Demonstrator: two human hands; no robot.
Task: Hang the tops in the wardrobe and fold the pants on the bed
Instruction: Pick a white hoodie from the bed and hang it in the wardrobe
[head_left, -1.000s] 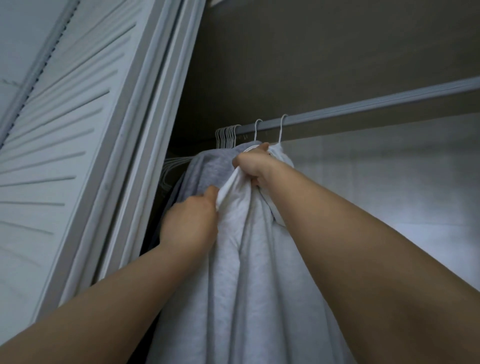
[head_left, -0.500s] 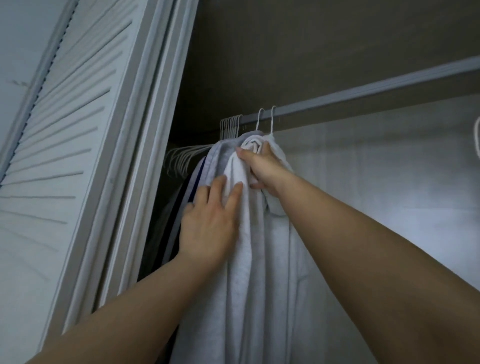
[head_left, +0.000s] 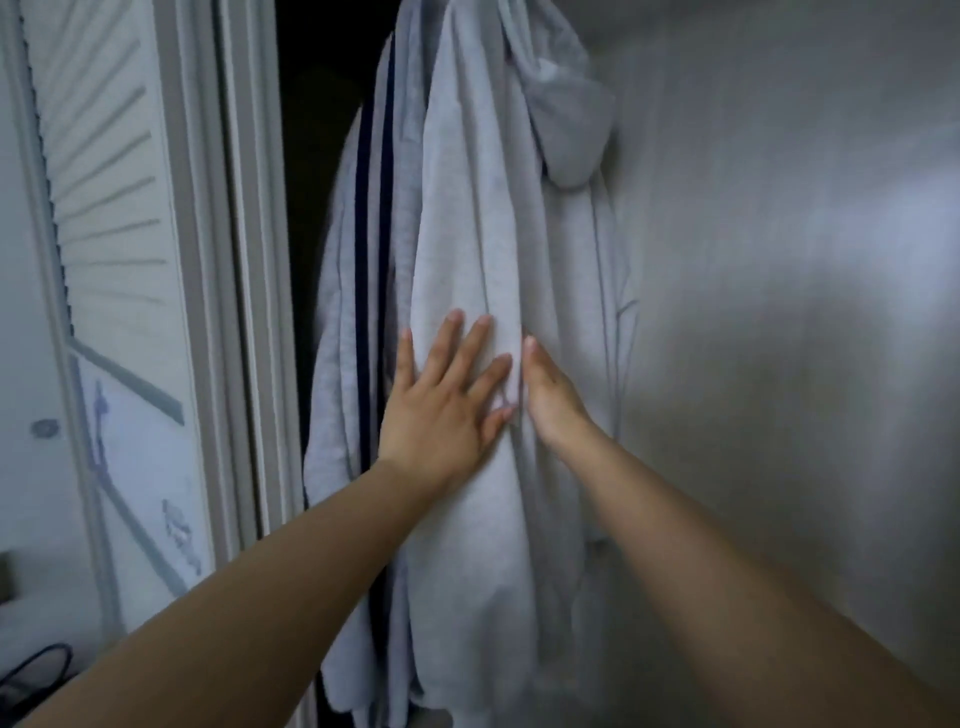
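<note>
A light grey hooded top (head_left: 483, 218) hangs in the wardrobe, its hood drooping at the upper right. My left hand (head_left: 447, 405) lies flat on its front with the fingers spread. My right hand (head_left: 550, 395) touches the cloth just to the right, edge-on with fingers straight. Left of this top hangs another pale top with dark blue stripes (head_left: 371, 249). The rail and hangers are out of view above.
A white louvred wardrobe door (head_left: 104, 218) stands open at the left, its frame (head_left: 244, 260) beside the hanging clothes. The wardrobe's pale back wall (head_left: 779, 312) fills the right side. A dark cable (head_left: 36, 670) lies at the lower left.
Both hands have let go of the collar near the rail and slid down the top's front. My view has dropped, so the rail and hangers are no longer seen.
</note>
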